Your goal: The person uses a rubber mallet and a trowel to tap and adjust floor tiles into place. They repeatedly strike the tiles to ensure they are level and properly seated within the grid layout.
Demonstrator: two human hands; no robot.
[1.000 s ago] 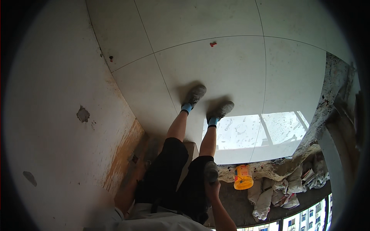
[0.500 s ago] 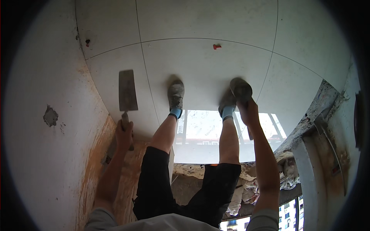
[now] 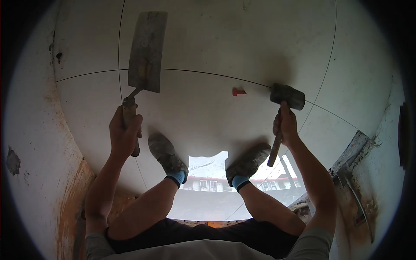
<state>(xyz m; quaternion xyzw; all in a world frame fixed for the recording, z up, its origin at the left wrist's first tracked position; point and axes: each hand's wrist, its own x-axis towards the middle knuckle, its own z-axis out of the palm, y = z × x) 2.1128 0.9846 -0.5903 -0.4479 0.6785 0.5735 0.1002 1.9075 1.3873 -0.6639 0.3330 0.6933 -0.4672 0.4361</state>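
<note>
My left hand (image 3: 125,132) is wrapped round the wooden handle of a rectangular trowel (image 3: 147,50), its flat grey blade stretched out ahead over the pale floor tiles (image 3: 203,112). In my right hand (image 3: 286,123) is a mallet (image 3: 287,96) with a dark, thick head and a light handle, gripped close below the head. The mallet head hangs over a tile joint; whether it touches the tile I cannot tell. Between the two tools, a small red plastic piece (image 3: 238,92) lies on the tile near that joint.
My shoes (image 3: 167,156) stand apart on the glossy tiles, which reflect a window behind. A scuffed white wall (image 3: 32,143) rises at the left. At the right are a rough uncovered strip (image 3: 353,149), a wall and a bent strip or hose (image 3: 357,197).
I have crouched lower, knees spread and feet wider apart. Both hands have moved forward over the tiles, carrying the trowel and the mallet; the mallet is now near the red piece.
</note>
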